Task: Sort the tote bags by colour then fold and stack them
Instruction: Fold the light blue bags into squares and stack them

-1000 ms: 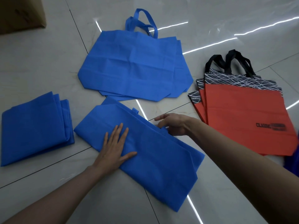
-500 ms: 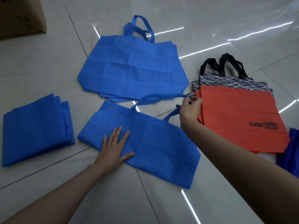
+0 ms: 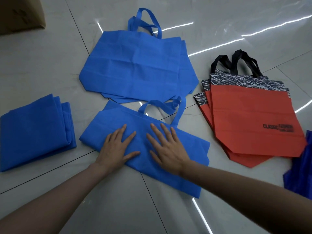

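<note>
A half-folded blue tote bag lies on the tiled floor in front of me, its handles lying loose at its far edge. My left hand and my right hand both press flat on it, fingers spread. Beyond it lies a pile of unfolded blue tote bags. A stack of folded blue bags sits at the left. At the right lies a pile of red tote bags with black patterned tops and black handles.
A cardboard box stands at the far left corner. A darker blue bag shows at the right edge, partly cut off. The floor is glossy grey tile with dark joints and light reflections.
My right hand let go of the blue bag's handles and came down flat on the bag beside my left hand. The handles now lie at the bag's far edge.
</note>
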The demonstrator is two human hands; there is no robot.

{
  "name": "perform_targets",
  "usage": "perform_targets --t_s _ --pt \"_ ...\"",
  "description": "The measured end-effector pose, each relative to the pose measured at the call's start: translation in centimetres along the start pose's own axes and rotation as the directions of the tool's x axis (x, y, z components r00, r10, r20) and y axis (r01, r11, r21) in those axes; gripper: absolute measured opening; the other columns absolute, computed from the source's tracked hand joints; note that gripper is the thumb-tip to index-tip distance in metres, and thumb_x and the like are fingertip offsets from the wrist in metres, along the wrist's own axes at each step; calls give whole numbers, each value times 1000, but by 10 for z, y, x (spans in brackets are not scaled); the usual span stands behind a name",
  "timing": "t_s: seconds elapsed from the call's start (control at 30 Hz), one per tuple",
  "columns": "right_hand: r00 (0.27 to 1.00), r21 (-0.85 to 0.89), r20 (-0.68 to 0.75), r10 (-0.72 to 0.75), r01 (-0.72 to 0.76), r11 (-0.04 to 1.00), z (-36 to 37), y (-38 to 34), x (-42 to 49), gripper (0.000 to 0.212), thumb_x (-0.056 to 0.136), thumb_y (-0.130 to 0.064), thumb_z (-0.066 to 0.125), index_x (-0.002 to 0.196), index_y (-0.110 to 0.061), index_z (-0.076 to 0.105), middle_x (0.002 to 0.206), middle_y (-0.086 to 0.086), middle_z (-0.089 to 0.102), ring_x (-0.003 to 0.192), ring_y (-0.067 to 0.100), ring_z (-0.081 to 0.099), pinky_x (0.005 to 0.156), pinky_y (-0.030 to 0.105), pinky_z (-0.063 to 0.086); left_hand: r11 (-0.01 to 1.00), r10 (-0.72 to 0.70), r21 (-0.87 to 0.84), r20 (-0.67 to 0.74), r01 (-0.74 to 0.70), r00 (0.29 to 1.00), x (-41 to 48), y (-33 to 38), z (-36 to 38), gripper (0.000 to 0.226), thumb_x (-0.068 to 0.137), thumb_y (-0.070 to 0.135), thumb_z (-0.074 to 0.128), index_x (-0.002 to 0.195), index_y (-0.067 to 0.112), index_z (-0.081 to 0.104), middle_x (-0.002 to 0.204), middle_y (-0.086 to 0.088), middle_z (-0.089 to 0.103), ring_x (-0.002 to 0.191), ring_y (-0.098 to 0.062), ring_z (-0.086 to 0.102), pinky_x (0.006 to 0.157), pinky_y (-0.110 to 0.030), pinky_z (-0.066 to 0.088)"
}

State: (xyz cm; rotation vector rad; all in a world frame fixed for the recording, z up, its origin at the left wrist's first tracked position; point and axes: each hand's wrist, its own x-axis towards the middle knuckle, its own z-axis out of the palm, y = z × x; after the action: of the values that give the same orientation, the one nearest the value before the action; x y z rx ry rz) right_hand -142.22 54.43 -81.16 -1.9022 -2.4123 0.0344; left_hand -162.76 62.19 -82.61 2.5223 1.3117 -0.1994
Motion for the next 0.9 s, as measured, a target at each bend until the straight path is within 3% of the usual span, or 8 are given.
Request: perform_targets --t_s 0.13,0.27,0.33,0.4,0.5,0.7,0.77,0.9 --pt "955 62 285 82 -103 993 20 4 -3 64 93 -57 19 148 -27 29 156 8 23 141 36 25 110 59 22 999 3 -40 26 -2 1000 2 -3 11 102 63 86 -15 147 37 11 159 1 2 146 -21 0 115 -46 1" --pt "989 131 -72 128 -118 984 9 24 23 48 89 -48 37 114 -14 59 120 11 60 102 32 58 83 40 45 997 50 -54 -8 -50 999 7 -10 13 93 71 84 -4 147 35 16 158 0 7 144 -18 0 113 -46 1" --pt "888 127 -297 351 -328 936 -2 47 47 42 83 -39 50 115 -11 52 120 15 57 105 30 51 85 39 39 994 98 -38 -42 -100 994 10 -11 13 83 82 78 9 145 29 30 155 -5 21 141 -20 9 110 -50 11" --pt "743 196 -249 621 -590 783 -13 69 65 60 79 -32 63 131 -11 41 137 19 43 123 33 40 97 42 32 989 141 -38 -46 -143 989 14 -10 13 75 87 73 15 142 27 36 152 -7 28 138 -21 16 108 -52 18" --pt "525 367 159 836 -818 443 -13 88 72 84 78 -29 67 145 -10 20 142 16 35 128 35 36 100 46 34 985 165 -47 -58 -168 985 19 -8 14 76 86 74 15 141 27 38 152 -7 30 138 -20 16 109 -51 15" --pt "524 838 467 712 -520 -166 -21 102 89 52 83 -7 67 128 -2 43 108 10 59 85 17 59 69 26 48 989 116 -81 -74 -122 990 20 -8 19 79 82 78 13 142 31 35 154 -3 25 139 -16 10 110 -48 11" --pt "566 893 386 729 -427 -142 -32 100 93 44 83 -4 62 124 -6 46 101 9 59 83 18 60 69 24 47 993 83 -83 -68 -89 994 21 -5 18 79 82 78 13 142 32 35 154 -3 27 139 -16 12 110 -49 15" --pt "700 946 51 712 -263 190 -58 89 89 38 86 -3 56 122 -13 46 91 3 55 75 8 53 67 17 44 999 35 -40 -26 -36 999 22 3 13 78 83 77 7 144 34 32 154 -4 27 141 -21 20 109 -50 24"
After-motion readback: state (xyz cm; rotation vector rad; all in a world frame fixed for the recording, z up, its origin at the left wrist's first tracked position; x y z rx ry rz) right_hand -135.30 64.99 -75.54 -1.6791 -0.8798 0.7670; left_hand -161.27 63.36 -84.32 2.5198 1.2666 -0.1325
